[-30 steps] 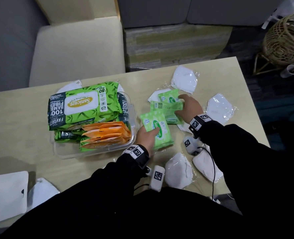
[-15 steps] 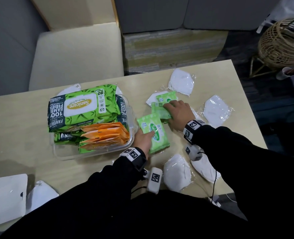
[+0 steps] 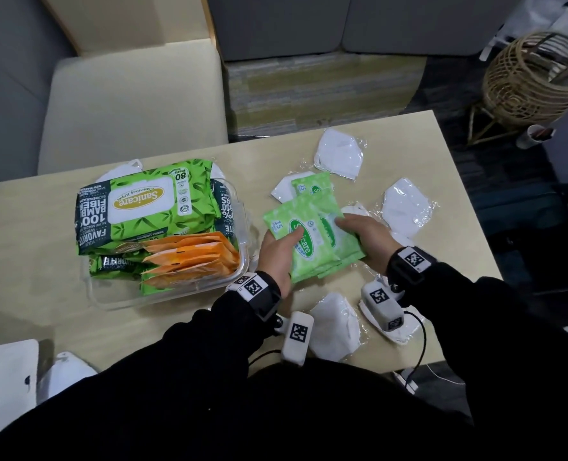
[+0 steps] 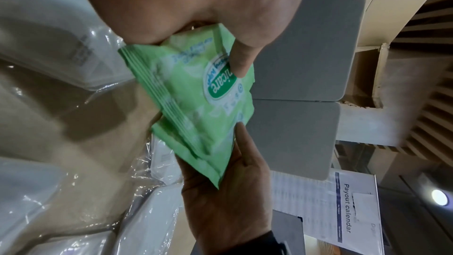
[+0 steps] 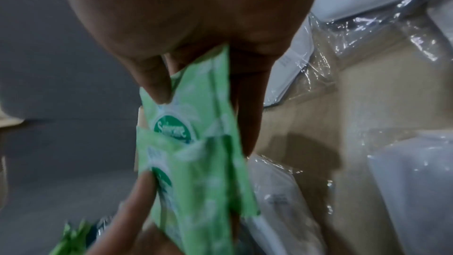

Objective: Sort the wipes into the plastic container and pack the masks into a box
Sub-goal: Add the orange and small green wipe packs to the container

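My left hand (image 3: 282,247) grips a small light-green wipes pack (image 3: 297,236), thumb on top; the left wrist view shows that pack (image 4: 196,94) under the thumb (image 4: 242,61). My right hand (image 3: 359,231) pinches a second small green pack (image 3: 337,232), which overlaps the first from beneath; the right wrist view shows this second pack (image 5: 196,108) between thumb and fingers. A third small pack (image 3: 312,186) lies on the table just beyond. The clear plastic container (image 3: 176,296) to the left holds large green wipes packs (image 3: 143,207) and orange packs (image 3: 193,257). Bagged white masks (image 3: 339,154) lie scattered around.
More masks lie at the right (image 3: 405,207), near the front edge (image 3: 334,324) and at bottom left (image 3: 63,374). A white flat box (image 3: 3,380) sits at the bottom-left corner. A cream chair (image 3: 133,104) stands behind the table, a wicker basket (image 3: 535,81) at far right.
My right hand took a second small pack from the pile and drew it toward me, against the pack in my left hand. Both packs now overlap between my hands.
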Available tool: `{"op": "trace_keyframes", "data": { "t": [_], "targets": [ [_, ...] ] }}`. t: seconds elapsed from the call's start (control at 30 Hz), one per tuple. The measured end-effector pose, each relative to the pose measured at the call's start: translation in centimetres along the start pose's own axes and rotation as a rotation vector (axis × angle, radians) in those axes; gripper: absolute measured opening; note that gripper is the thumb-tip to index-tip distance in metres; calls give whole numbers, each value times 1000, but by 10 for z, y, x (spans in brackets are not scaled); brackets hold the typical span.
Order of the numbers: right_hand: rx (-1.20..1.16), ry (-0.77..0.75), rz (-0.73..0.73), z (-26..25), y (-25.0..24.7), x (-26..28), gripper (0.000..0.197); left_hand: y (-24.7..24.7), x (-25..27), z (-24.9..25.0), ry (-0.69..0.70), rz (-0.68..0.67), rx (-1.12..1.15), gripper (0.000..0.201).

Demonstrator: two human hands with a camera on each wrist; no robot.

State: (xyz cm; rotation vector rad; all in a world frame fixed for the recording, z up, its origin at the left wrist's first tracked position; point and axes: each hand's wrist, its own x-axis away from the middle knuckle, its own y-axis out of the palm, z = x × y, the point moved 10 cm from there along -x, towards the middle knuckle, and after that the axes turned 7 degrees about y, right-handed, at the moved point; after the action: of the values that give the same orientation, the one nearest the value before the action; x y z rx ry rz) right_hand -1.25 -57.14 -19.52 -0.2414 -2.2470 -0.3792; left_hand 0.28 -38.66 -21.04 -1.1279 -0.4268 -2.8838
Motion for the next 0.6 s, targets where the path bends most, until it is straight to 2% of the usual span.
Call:
{"op": "trace_keyframes", "data": {
  "t": [0.07,0.13,0.23,0.27,0.33,0.37,0.4,0.47,0.5,0.6],
  "targets": [
    [149,9,-44,6,13,3,25,-1,1,1,9,11,-7,54],
    [353,-35,-78,2,25,9,30,-5,1,-5,-8,16,30,52],
    [539,-122,-40,-14,30,7,42,-8,3,-9,-40,-18,45,51],
    [542,-134,-10,-19,27,1,39,-9,4,-9,-37,-32,31,45],
    [514,-189,106,-30,14,-15,20,-13,5,-9,-37,-44,13,40],
    [538,-238,225,-39,3,-24,10,-16,6,-10,-43,-41,7,42],
    [582,-287,351,-48,-8,-31,11,-17,7,-10,-51,-42,6,44],
    [650,-305,510,-61,-19,-43,36,-20,7,-12,-61,-34,1,49],
    [673,-273,531,-64,-19,-49,47,-21,8,-13,-63,-19,-4,52],
    [831,-112,473,-57,-8,-70,68,-26,8,-18,-58,38,-26,65]
  ]
}}
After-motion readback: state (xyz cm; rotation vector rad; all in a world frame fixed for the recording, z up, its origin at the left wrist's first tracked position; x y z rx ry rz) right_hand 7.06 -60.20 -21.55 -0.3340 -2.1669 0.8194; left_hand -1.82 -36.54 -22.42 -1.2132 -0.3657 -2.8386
